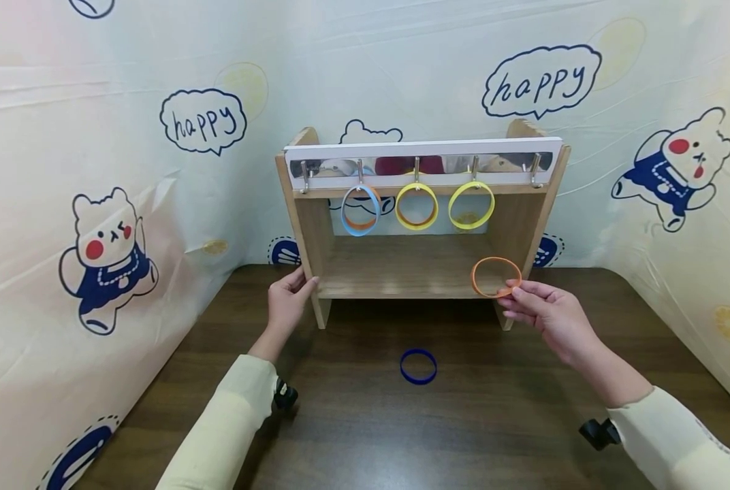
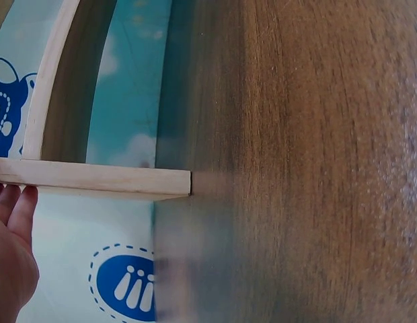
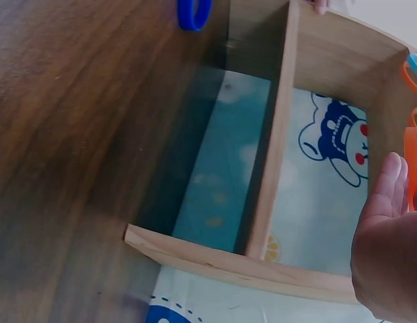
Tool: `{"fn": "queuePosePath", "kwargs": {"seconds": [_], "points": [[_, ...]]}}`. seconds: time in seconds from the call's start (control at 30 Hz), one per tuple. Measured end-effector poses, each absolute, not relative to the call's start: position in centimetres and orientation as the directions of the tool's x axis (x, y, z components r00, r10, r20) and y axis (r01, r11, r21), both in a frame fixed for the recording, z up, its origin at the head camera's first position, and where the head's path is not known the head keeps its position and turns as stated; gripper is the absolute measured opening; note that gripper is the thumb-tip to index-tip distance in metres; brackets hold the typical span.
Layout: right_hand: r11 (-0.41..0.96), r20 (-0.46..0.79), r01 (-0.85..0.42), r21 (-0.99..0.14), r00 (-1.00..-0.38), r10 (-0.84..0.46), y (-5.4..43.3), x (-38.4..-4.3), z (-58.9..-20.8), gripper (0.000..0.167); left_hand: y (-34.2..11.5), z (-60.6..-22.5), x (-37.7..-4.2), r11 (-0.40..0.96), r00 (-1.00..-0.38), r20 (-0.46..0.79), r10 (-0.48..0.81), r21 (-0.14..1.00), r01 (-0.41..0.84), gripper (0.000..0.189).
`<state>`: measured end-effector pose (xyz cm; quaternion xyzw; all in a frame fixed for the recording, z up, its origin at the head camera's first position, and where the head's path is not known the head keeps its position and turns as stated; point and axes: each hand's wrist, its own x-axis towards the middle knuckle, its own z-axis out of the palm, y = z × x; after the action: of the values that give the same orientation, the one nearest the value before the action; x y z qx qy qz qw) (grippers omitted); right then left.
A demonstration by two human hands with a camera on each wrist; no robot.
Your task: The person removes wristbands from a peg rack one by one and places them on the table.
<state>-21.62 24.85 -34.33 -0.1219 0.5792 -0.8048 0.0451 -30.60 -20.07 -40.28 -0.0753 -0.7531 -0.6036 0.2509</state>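
Currently, right hand (image 1: 551, 314) pinches orange ring (image 3: 411, 151) before lower right of rack (image 1: 402, 264); left hand (image 1: 289, 299) grips rack's left side. Technique: brace rack, pinch ring low, square opening to rack's bare right-end hook (image 1: 535, 170).

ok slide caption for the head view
Left hand grips a wooden shelf; right hand holds an orange ring.

Pale-brown wooden shelf unit (image 1: 402, 267): fine grain, smooth, matt.
Dark-brown wood-grain tabletop (image 1: 353, 429): smooth, softly glossy.
White-framed, mirror-like strip (image 1: 451, 165): polished, reflective.
Silver metal hooks (image 1: 417, 167): shiny.
Thin orange plastic-looking ring (image 3: 411, 158): smooth.
Dark-blue plastic-looking ring (image 3: 185, 17): smooth.
Pale printed backdrop sheet (image 1: 365, 75): creased; cloth or plastic, indistinguishable.
Cream cloth sleeves (image 1: 230, 415): matt.
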Motion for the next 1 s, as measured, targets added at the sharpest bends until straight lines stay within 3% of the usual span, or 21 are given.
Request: {"fn": "queuePosePath", "kwargs": {"seconds": [0.57, 0.83, 1.0], "points": [[-0.121, 0.017, 0.013, -0.993, -0.969, -0.245, 24.5, -21.6, -37.1, 0.013, -20.0, -40.0, -30.2, 0.274, -0.871, 0.456, -0.181, 0.874, 0.4, 0.044], [-0.039, -0.047, 0.059, -0.997, -0.966, -0.255, 24.1, -21.5, -38.3, 0.031, -18.9, -37.6, -28.0, 0.306, -0.87, 0.464, -0.165, 0.863, 0.402, 0.041], [-0.009, -0.073, 0.079, -0.997, -0.961, -0.267, 24.0, -21.5, -39.0, 0.038, -19.4, -38.6, -29.2, 0.304, -0.872, 0.458, -0.175, 0.867, 0.394, 0.042]]}}
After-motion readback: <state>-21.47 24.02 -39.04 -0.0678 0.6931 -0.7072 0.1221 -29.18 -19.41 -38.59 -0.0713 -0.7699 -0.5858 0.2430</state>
